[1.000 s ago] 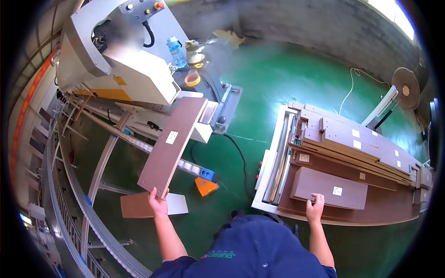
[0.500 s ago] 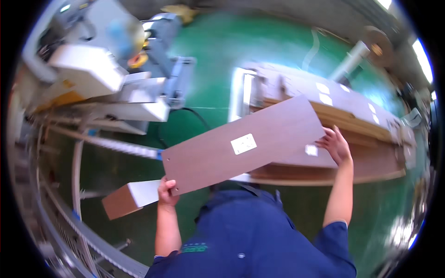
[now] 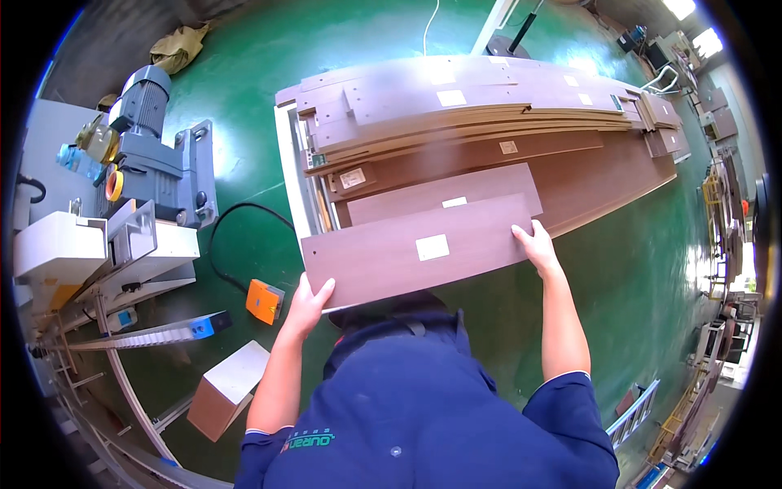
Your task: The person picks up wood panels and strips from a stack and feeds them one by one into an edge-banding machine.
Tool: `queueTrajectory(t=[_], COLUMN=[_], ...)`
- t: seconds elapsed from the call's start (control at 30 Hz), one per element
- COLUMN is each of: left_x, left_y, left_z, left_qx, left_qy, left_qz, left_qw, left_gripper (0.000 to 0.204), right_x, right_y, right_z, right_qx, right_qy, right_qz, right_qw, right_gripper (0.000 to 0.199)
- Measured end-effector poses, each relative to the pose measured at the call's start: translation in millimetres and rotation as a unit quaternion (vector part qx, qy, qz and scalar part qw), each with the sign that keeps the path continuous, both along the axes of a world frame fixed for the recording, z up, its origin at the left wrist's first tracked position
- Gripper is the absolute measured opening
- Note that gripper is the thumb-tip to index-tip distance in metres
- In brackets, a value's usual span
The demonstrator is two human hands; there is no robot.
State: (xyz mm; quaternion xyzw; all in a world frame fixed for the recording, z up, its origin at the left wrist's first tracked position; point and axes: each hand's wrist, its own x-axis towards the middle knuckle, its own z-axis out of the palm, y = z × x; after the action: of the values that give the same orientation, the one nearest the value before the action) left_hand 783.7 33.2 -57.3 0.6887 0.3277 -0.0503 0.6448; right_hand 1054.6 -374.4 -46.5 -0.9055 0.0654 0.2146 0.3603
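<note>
A flat brown board (image 3: 366, 257) with a white label is held level in front of me. My left hand (image 3: 307, 303) grips its near left corner, thumb on top. On the right end, my right hand (image 3: 538, 248) is closed round the edge, thumb on the upper face. Just past it, a similar labelled board (image 3: 497, 183) lies on the stack, partly covered by the held one. Long brown panels (image 3: 391, 98) are piled behind, several with white labels. The fingers under the held board are hidden.
To the left stands a grey motor unit (image 3: 151, 163) beside white machine housings (image 3: 61, 248). A roller conveyor rail (image 3: 147, 332) runs below it. On the green floor are an orange pedal box (image 3: 263, 301), a black cable (image 3: 216, 236) and a white-and-brown box (image 3: 232, 391).
My view has swung right, toward the panel stack. My right hand, earlier with fingers spread near the board's end, now grips it. The left hand keeps its hold.
</note>
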Motion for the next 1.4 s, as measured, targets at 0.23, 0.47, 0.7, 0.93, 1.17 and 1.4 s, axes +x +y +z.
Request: queueTrajectory(t=[0.23, 0.47, 0.7, 0.93, 1.17, 1.4], left_x=[100, 128, 118, 121, 84, -94], left_y=[-31, -66, -66, -70, -48, -30], left_z=[-16, -45, -62, -55, -77, -134], left_qx=[0.142, 0.274, 0.246, 0.24, 0.107, 0.135], left_qy=[0.048, 0.155, 0.09, 0.107, 0.047, 0.141], left_qz=[-0.017, -0.045, -0.01, 0.011, 0.112, 0.19], left_qw=[0.989, 0.948, 0.965, 0.965, 0.987, 0.962], left_gripper=[0.063, 0.071, 0.061, 0.063, 0.071, 0.049], right_x=[88, 113, 121, 128, 129, 39], right_y=[-9, -20, -29, -35, -39, 37], right_z=[-9, -76, -84, -97, -110, -89], right_qx=[-0.066, -0.126, -0.081, -0.054, -0.164, -0.145], right_qy=[-0.069, -0.097, -0.088, -0.114, -0.226, -0.396], right_qz=[-0.001, 0.013, 0.015, 0.008, 0.019, 0.136], right_qw=[0.995, 0.987, 0.993, 0.992, 0.96, 0.896], right_gripper=[0.064, 0.075, 0.071, 0.073, 0.066, 0.052])
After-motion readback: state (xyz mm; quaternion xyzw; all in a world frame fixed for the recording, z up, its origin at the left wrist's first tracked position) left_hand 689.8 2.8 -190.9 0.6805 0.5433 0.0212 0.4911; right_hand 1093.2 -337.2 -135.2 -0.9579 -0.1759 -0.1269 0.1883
